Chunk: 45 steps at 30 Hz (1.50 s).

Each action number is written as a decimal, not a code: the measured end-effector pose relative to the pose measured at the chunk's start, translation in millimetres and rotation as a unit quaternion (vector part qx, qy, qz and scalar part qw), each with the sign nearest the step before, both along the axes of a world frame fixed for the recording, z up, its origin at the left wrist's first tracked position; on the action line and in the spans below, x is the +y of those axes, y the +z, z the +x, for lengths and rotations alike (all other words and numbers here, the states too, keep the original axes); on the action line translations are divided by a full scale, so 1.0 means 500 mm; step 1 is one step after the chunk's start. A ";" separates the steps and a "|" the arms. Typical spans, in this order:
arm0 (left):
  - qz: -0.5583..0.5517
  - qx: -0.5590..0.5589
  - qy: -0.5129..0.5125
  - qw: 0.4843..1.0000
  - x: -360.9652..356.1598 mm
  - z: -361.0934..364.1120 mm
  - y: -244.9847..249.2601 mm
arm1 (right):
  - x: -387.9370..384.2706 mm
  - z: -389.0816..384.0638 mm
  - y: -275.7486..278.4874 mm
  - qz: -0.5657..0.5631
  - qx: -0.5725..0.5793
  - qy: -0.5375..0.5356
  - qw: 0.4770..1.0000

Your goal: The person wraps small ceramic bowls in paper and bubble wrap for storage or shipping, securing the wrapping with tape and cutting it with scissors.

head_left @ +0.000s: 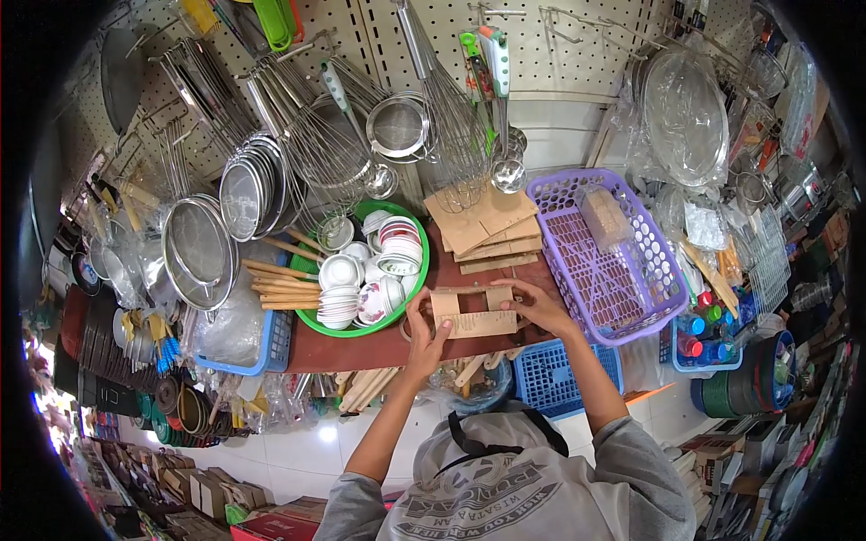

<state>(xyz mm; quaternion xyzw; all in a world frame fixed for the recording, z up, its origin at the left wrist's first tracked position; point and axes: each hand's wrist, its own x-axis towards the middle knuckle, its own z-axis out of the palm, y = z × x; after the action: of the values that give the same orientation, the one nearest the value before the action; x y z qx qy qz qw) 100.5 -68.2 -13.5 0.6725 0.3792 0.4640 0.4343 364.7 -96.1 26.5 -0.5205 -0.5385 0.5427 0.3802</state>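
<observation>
Between my two hands is a small brown cardboard piece point(474, 325) with printed text, folded so that an opening shows in its middle. My left hand point(424, 329) grips its left end, thumb on the front. At its right end my right hand point(537, 308) holds the upper edge and corner. The cardboard is just above the front part of the reddish-brown table point(383, 353). Behind it lies a stack of flat brown cardboard pieces point(483, 221). To the left, a green basin point(408, 322) holds several white bowls point(343, 272), some with coloured patterns.
A purple basket point(663, 320) with a wrapped brown block point(606, 216) stands on the right. Whisks point(437, 117) and strainers point(200, 252) hang above the table. Wooden handles point(284, 287) stick out beside the basin. Blue baskets point(568, 374) sit below the table's edge.
</observation>
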 end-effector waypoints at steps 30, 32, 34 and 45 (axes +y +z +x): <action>0.022 0.052 -0.013 0.998 -0.007 -0.004 0.030 | -0.019 -0.037 0.024 0.038 0.032 -0.028 0.998; 0.018 0.053 -0.009 0.998 -0.009 -0.005 0.038 | -0.022 -0.041 0.032 0.027 0.037 -0.029 0.999; -0.006 0.049 -0.017 0.999 -0.011 -0.006 0.054 | -0.022 -0.042 0.026 0.016 0.049 -0.029 0.998; -0.007 0.051 -0.002 0.999 -0.018 -0.002 0.040 | -0.024 -0.083 -0.022 0.138 -0.113 -0.101 0.979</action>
<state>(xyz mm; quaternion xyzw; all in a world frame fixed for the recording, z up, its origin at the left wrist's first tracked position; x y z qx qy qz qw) 99.5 -76.9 6.7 0.6929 0.4026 0.4254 0.4206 323.1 -108.2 15.5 -0.5726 -0.5925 0.3594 0.4380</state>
